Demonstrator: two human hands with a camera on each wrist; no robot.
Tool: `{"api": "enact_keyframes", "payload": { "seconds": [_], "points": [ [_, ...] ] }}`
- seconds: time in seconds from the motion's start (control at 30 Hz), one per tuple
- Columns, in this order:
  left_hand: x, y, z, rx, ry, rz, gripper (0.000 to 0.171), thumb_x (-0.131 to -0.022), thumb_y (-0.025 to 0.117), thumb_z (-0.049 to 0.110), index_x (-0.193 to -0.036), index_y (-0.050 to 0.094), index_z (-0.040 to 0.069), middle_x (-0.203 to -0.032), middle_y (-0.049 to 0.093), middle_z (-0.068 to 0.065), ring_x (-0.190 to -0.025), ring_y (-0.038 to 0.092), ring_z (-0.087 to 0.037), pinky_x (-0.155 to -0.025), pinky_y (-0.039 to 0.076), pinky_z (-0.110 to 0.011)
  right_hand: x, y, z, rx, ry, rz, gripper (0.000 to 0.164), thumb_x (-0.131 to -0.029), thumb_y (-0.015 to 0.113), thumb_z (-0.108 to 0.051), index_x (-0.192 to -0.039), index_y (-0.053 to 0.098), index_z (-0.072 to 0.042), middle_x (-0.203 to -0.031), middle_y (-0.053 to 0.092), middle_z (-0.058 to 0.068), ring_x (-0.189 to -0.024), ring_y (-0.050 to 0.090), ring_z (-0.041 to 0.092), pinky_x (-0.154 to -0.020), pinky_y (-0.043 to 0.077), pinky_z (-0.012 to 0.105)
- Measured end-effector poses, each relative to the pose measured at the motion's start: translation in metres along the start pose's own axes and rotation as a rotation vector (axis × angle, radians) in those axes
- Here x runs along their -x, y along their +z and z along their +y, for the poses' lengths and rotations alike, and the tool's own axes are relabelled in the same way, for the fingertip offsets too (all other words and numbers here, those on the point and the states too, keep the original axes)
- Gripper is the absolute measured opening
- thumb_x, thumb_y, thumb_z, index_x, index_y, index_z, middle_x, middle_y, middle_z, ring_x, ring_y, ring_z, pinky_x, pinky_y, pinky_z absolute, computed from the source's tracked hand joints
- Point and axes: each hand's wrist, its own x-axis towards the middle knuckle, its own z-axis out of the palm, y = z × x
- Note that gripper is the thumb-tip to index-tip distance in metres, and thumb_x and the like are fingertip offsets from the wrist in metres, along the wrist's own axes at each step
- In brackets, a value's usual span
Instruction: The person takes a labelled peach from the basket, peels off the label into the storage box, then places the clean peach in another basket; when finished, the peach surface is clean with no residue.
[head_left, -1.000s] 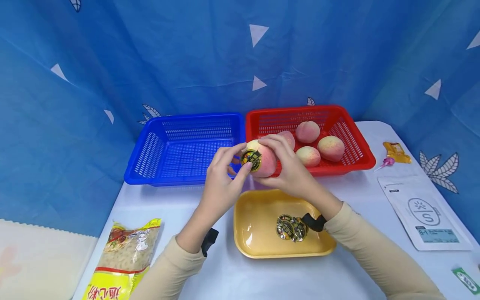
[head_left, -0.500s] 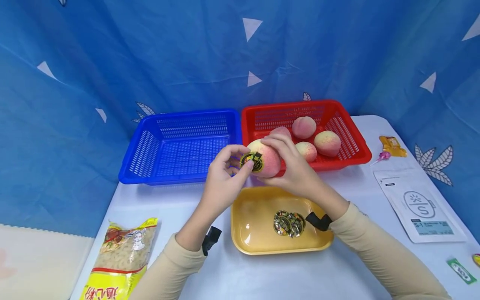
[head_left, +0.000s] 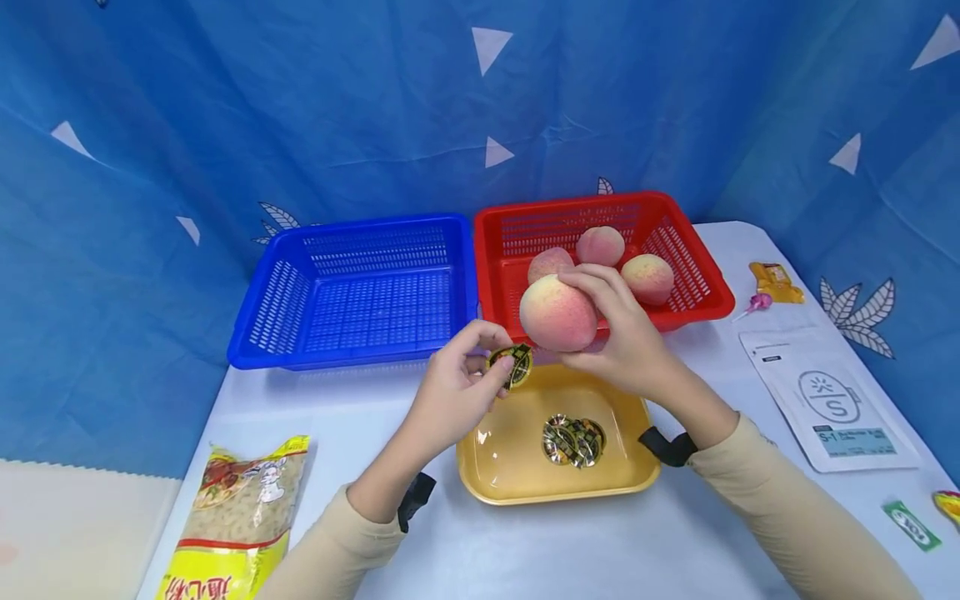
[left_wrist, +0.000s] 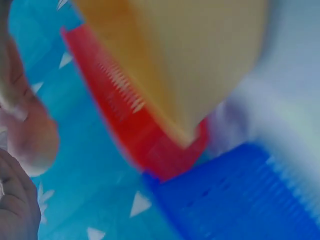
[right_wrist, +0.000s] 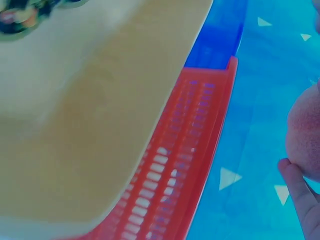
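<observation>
My left hand [head_left: 461,379] pinches a round, shiny black-and-gold label [head_left: 519,371] between thumb and fingers, above the left back part of the yellow tray [head_left: 498,467]. Just right of it, my right hand [head_left: 626,333] grips a pink and cream peach [head_left: 557,315], held over the front of the red basket [head_left: 716,304]. The peach and the label are apart. On the visible side of the peach there is no label. In the right wrist view the peach [right_wrist: 305,132] is cut off by the edge, with a finger [right_wrist: 299,195] under it.
Overlapping round labels [head_left: 573,442] lie in the tray. Several peaches [head_left: 648,278] sit in the red basket. A blue basket [head_left: 375,317] adjoins it. On the table lie a pasta bag [head_left: 240,508], a white pouch [head_left: 828,400], a lollipop [head_left: 759,302] and small wrapped sweets [head_left: 911,525].
The label has come off the peach in my left hand's pinch. That hand has moved down, toward the tray. My right hand has moved right with the peach, and the head view has shifted slightly.
</observation>
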Motion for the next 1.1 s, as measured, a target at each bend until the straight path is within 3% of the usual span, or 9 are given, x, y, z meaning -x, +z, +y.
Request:
{"api": "enact_keyframes", "payload": {
  "seconds": [0.23,0.4,0.47,0.57,0.73,0.97,1.1],
  "points": [
    [0.009,0.029,-0.035,-0.18,-0.11,-0.185,0.017,-0.093,0.064,0.004,-0.106,0.062,0.014,-0.101,0.066,-0.005,-0.058,0.064,-0.015,-0.047,0.049,-0.022,0.018,-0.012,0.016,-0.015,0.085,0.053,0.086,-0.066,0.092,-0.008,-0.141,0.05,-0.015,-0.144,0.045,0.007,-0.132,0.043,0.02,-0.103,0.039,0.01],
    [0.01,0.049,-0.053,-0.328,-0.124,-0.358,0.017,-0.091,0.067,0.005,-0.105,0.063,0.013,-0.095,0.067,-0.002,-0.055,0.06,-0.001,-0.056,0.051,-0.018,0.026,-0.014,0.022,-0.052,0.13,0.048,0.087,-0.066,0.092,-0.008,-0.142,0.05,-0.018,-0.143,0.045,0.004,-0.129,0.043,0.016,-0.098,0.04,0.006],
    [0.009,0.056,-0.058,-0.38,-0.105,-0.422,0.017,-0.089,0.067,0.004,-0.104,0.063,0.013,-0.096,0.067,-0.002,-0.054,0.059,0.001,-0.06,0.052,-0.016,0.027,-0.014,0.023,-0.064,0.136,0.04,0.088,-0.067,0.091,-0.008,-0.143,0.049,-0.019,-0.143,0.045,0.003,-0.129,0.043,0.015,-0.098,0.041,0.006],
    [0.005,0.064,-0.065,-0.493,-0.05,-0.48,0.02,-0.087,0.068,0.003,-0.104,0.063,0.013,-0.099,0.068,-0.001,-0.066,0.063,0.0,-0.07,0.053,-0.015,0.029,-0.015,0.024,-0.073,0.138,0.033,0.089,-0.066,0.092,-0.008,-0.144,0.048,-0.02,-0.143,0.045,0.003,-0.129,0.044,0.015,-0.098,0.041,0.006],
    [0.0,0.075,-0.073,-0.705,0.062,-0.502,0.023,-0.085,0.071,0.005,-0.104,0.064,0.015,-0.098,0.069,0.002,-0.092,0.064,-0.008,-0.082,0.053,-0.019,0.03,-0.014,0.026,-0.076,0.143,0.022,0.091,-0.067,0.092,-0.009,-0.145,0.047,-0.02,-0.144,0.044,0.004,-0.13,0.043,0.014,-0.098,0.04,0.005],
    [0.003,0.081,-0.078,-0.962,0.149,-0.472,0.027,-0.085,0.077,0.018,-0.107,0.062,0.017,-0.093,0.062,0.001,-0.078,0.065,-0.014,-0.06,0.052,-0.023,0.03,-0.014,0.029,-0.079,0.156,0.012,0.089,-0.068,0.091,-0.009,-0.144,0.047,-0.018,-0.145,0.044,0.003,-0.13,0.043,0.015,-0.099,0.04,0.005],
    [0.006,0.081,-0.079,-1.031,0.186,-0.417,0.033,-0.084,0.079,0.027,-0.111,0.062,0.017,-0.093,0.059,0.0,-0.071,0.065,-0.016,-0.051,0.049,-0.025,0.031,-0.014,0.031,-0.083,0.16,0.011,0.089,-0.068,0.091,-0.009,-0.144,0.047,-0.018,-0.145,0.044,0.004,-0.131,0.043,0.018,-0.098,0.039,0.004]
  ]
}}
